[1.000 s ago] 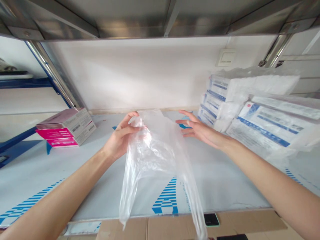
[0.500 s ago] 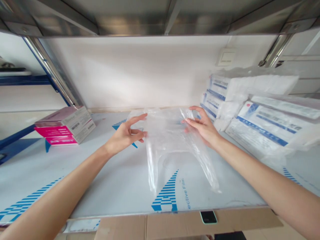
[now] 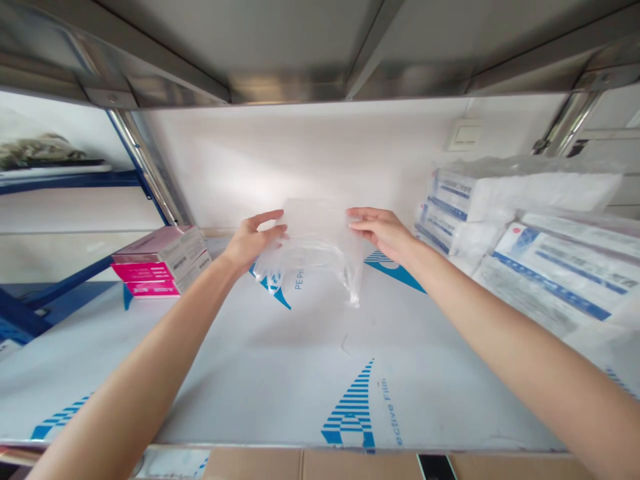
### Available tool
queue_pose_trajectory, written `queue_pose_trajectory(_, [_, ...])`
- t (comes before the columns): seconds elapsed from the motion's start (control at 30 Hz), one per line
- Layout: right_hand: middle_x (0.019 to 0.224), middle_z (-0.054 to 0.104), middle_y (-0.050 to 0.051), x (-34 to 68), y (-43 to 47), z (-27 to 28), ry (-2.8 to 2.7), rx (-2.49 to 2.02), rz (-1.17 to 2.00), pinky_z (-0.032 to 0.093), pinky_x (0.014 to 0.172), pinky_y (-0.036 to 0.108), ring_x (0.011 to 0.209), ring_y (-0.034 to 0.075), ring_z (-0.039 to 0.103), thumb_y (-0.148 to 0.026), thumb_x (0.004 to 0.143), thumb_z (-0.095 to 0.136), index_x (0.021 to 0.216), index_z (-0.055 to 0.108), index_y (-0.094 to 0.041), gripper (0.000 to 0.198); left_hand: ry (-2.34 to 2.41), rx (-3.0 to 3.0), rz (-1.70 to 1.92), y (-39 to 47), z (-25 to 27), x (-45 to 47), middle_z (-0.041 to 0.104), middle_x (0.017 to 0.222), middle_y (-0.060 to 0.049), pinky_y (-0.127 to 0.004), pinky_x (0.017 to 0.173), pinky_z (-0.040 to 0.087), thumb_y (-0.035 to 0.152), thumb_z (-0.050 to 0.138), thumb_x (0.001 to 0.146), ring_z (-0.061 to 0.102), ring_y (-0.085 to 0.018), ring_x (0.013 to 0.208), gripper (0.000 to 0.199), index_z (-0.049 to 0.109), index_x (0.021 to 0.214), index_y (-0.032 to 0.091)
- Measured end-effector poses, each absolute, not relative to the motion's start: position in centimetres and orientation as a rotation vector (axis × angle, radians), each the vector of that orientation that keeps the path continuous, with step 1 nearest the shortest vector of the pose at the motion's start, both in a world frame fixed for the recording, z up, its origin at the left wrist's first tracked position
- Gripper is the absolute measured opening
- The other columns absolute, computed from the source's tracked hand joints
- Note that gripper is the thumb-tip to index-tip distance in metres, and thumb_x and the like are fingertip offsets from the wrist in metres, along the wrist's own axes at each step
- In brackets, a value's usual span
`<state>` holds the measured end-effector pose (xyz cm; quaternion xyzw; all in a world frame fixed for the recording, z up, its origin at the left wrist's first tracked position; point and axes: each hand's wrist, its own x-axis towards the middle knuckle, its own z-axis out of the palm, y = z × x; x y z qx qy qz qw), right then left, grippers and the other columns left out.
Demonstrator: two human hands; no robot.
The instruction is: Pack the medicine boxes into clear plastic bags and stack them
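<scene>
A clear plastic bag (image 3: 320, 233) with long handle strips hangs between my two hands, above the back part of the shelf. My left hand (image 3: 253, 240) pinches its left edge between thumb and fingers. At the right edge, my right hand (image 3: 383, 230) grips the film the same way. One handle strip droops toward the shelf below my right fingers; the other is bunched beneath my left hand. The bag looks flat, and the blue print behind it shows through.
Film with blue print covers the shelf (image 3: 280, 373). Pink-and-white boxes (image 3: 155, 263) stand at left, plastic-wrapped white packs (image 3: 565, 260) at right. A metal shelf (image 3: 300, 47) hangs low overhead. Cardboard (image 3: 260, 463) and a dark phone-like object (image 3: 436, 467) lie below the front edge.
Both hands have carried the bag farther back and upward, and its handle strips now fall shorter in view. The camera view has tilted up slightly.
</scene>
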<state>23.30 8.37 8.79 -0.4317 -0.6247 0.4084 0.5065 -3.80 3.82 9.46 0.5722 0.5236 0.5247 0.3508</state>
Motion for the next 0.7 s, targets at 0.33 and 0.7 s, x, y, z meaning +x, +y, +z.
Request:
queue_pose_trajectory(0.33, [0.098, 0.077, 0.007, 20.2, 14.6, 3.4, -1.792, -1.457, 0.508, 0.052, 0.092, 0.035, 0.093, 0.022, 0.071, -0.01, 0.077, 0.065, 0.099, 0.076, -0.019, 0.026, 1.812, 1.911, 1.163, 8.5, 3.4, -6.2, 0.062, 0.135, -0.01, -0.033, 0.088, 0.057, 0.035, 0.074, 0.076, 0.072, -0.019, 0.083, 0.044, 0.073, 0.118, 0.021])
queue_pose_trajectory(0.7, [0.167, 0.023, 0.007, 16.3, 13.2, 3.6, -2.352, -1.558, 0.302, 0.011, 0.122, 0.057, 0.154, 0.036, 0.013, -0.061, 0.095, 0.043, 0.153, 0.042, -0.029, 0.066, 2.053, 2.129, 0.536, 11.0, 3.8, -4.5, 0.025, 0.166, -0.008, -0.064, 0.118, 0.016, 0.062, 0.038, 0.094, 0.01, -0.041, 0.153, 0.064, 0.044, 0.151, 0.031])
